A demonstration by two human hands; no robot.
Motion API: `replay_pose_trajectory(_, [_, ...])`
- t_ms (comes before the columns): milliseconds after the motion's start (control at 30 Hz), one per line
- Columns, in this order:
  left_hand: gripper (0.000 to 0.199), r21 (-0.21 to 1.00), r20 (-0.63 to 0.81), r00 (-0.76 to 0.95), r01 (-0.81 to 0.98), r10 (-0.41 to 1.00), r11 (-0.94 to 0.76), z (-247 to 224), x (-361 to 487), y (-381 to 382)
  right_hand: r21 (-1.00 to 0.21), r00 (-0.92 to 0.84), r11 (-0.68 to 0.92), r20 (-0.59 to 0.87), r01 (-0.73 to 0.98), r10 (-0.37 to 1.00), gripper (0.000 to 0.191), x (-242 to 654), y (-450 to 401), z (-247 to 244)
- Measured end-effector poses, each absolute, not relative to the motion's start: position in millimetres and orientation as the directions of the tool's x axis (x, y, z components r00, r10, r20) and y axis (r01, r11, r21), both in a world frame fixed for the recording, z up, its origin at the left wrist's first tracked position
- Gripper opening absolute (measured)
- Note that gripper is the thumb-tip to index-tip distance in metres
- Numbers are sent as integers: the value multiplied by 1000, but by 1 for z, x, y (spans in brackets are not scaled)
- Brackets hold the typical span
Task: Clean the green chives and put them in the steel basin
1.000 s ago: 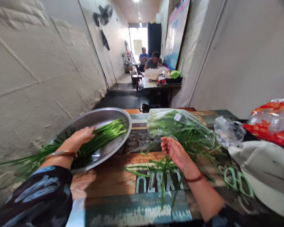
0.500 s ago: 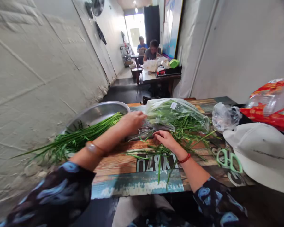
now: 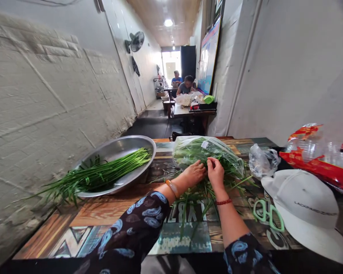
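My left hand (image 3: 194,172) reaches in from the left, its fingers curled down into loose garlic chives (image 3: 231,164) at the mouth of a clear plastic bag (image 3: 188,142). Close beside it, my right hand (image 3: 216,173) has thumb and fingertips pinched together; whatever lies between them is too small to make out. More chives fill the bag, and stray blades hang toward me under both wrists. To the left, a neat bundle of chives (image 3: 111,171) rests in a wide steel basin (image 3: 114,144), its leafy ends sticking out over the rim.
Right of the bag lie a crumpled plastic bag (image 3: 264,160), green-handled scissors (image 3: 267,215), a white cap (image 3: 303,201) and a red-and-clear package (image 3: 314,156). The patterned wooden table (image 3: 103,201) meets a rough wall on the left. Two people sit at tables farther back.
My left hand has moved right, from near the basin to beside my right hand at the bag. My right hand has shifted up to the bag's edge. The view has tilted upward.
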State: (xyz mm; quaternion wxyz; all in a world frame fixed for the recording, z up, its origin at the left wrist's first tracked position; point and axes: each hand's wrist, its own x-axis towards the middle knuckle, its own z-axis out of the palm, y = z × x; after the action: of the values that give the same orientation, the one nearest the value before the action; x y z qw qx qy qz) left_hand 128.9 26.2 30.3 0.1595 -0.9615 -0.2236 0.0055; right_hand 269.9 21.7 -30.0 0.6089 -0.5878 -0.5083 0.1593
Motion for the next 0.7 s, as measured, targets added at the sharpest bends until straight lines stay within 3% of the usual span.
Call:
replay_pose_trajectory(133, [39, -291, 11, 850, 506, 526, -812, 25, 107, 35, -869, 356, 231, 403, 437, 843, 35, 266, 22, -33])
replay_pose_trajectory(267, [32, -267, -58, 775, 596, 630, -758, 28, 73, 42, -842, 155, 261, 371, 472, 916, 27, 255, 17, -37])
replay_pose_trajectory(433, [27, -276, -9, 602, 766, 798, -581, 43, 40, 43, -596, -257, 435, 363, 674, 896, 31, 238, 10, -43])
replay_pose_trajectory(567, [47, -134, 21, 338, 934, 941, -332, 60, 38, 41, -525, -380, 489, 309, 697, 872, 27, 231, 5, -43])
replay_pose_trajectory(700, [38, -17, 43, 354, 935, 934, -353, 66, 66, 31, -512, -363, 474, 306, 717, 880, 26, 229, 3, -40])
